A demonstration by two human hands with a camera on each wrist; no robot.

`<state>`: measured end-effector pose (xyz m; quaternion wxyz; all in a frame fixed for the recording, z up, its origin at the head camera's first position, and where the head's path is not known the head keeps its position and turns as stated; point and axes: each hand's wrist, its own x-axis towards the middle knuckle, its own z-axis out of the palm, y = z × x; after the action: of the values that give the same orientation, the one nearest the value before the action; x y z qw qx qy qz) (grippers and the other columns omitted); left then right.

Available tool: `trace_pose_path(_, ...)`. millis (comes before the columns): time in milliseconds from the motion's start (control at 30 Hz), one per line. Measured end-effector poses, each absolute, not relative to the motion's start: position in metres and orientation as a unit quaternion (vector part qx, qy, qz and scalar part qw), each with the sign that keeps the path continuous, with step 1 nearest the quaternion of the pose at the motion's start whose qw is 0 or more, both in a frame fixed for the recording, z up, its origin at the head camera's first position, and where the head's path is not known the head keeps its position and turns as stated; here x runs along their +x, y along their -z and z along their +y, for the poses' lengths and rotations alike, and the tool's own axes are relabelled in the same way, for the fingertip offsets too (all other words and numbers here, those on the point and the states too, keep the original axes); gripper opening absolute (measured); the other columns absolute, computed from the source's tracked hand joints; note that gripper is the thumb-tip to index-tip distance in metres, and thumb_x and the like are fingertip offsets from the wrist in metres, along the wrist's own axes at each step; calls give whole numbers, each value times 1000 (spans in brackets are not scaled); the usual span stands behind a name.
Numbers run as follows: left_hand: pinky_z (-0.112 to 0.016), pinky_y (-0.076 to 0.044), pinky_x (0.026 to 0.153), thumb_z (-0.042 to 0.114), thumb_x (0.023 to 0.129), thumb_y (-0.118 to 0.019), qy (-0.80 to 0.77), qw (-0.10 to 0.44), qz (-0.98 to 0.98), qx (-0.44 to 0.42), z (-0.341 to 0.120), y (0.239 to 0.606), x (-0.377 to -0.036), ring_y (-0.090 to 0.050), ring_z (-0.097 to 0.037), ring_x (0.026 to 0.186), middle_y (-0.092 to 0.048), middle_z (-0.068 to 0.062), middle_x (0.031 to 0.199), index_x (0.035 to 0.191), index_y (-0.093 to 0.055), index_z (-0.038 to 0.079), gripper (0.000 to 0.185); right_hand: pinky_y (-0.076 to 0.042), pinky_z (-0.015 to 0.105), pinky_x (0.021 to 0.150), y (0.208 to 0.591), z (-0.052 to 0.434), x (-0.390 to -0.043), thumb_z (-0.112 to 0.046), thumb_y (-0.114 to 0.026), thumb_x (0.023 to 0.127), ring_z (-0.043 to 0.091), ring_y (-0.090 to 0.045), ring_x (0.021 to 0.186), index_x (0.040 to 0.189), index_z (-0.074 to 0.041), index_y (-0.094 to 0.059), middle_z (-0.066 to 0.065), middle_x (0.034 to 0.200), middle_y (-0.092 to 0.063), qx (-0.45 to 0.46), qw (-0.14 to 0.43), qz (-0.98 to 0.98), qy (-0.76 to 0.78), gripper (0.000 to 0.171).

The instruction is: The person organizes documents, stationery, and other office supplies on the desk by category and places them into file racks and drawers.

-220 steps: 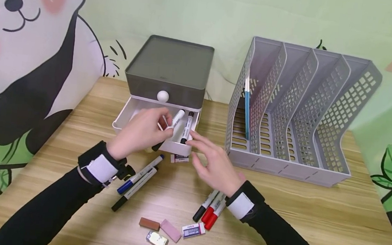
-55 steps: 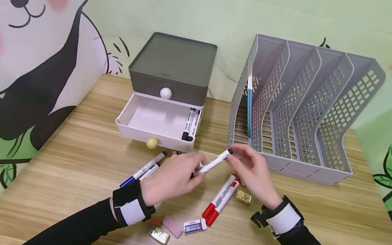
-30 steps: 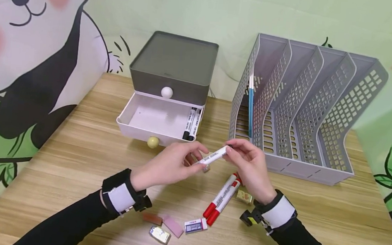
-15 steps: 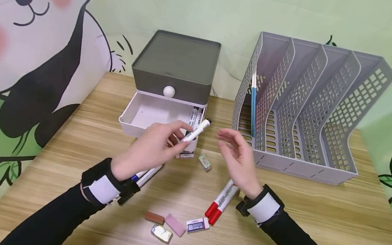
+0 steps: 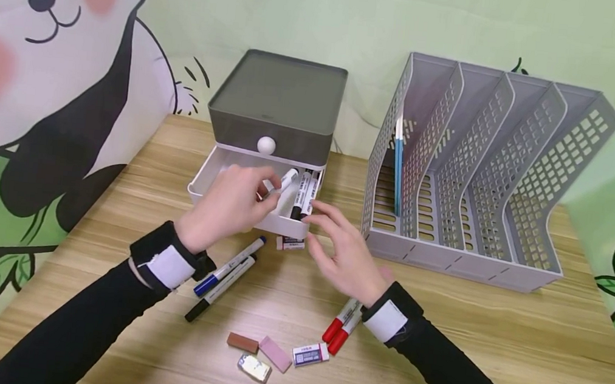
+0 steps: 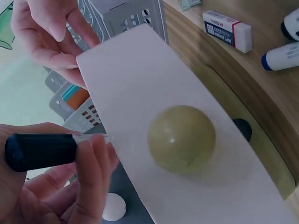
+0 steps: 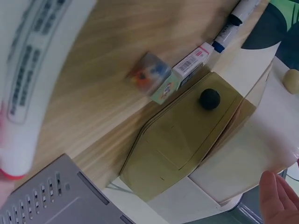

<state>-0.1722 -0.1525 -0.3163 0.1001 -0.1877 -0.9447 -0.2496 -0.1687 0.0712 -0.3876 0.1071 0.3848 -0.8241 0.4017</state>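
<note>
Black-capped white marker (image 5: 282, 182) pinched in the left hand (image 5: 226, 202), over the open white drawer (image 5: 206, 174) beside two more markers (image 5: 305, 187); print on their barrels too small to read. Right hand (image 5: 343, 253) loose-fingered, fingertips at the drawer's right front corner, holding nothing. Near the drawer front: white eraser with dark label (image 5: 290, 243), blue marker (image 5: 228, 266), red markers (image 5: 341, 327), more erasers (image 5: 277, 355). Right: grey file rack (image 5: 479, 170).
</note>
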Motion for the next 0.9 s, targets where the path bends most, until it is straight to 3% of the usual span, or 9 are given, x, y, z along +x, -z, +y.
trace_pose_path(300, -31, -51, 55, 6, 90, -62, 252, 10, -954, -162, -146, 319, -190, -64, -17, 64, -72, -11, 91, 102, -74, 3, 18, -41, 40, 103, 389, 72, -170, -12, -57, 96, 29, -53, 123, 118, -3, -64, 16, 139, -52, 390, 116, -826, -391, 25)
trace_pose_path(767, -31, -43, 51, 8, 92, -58, 259, 25, -955, -143, -134, 334, -211, -54, -16, 54, -71, -12, 92, 108, -73, 1, 23, -42, 41, 103, 393, 72, -170, -11, -57, 96, 32, -55, 121, 119, -3, -64, 17, 139, -51, 392, 123, -824, -391, 26)
trace_pose_path(900, -32, -46, 57, 9, 92, -57, 257, -12, -955, -146, -132, 338, -214, -56, -18, 61, -70, -15, 99, 112, -71, -1, 27, -41, 39, 103, 393, 72, -170, -12, -56, 96, 30, -55, 122, 119, -4, -63, 17, 139, -52, 391, 124, -824, -391, 26)
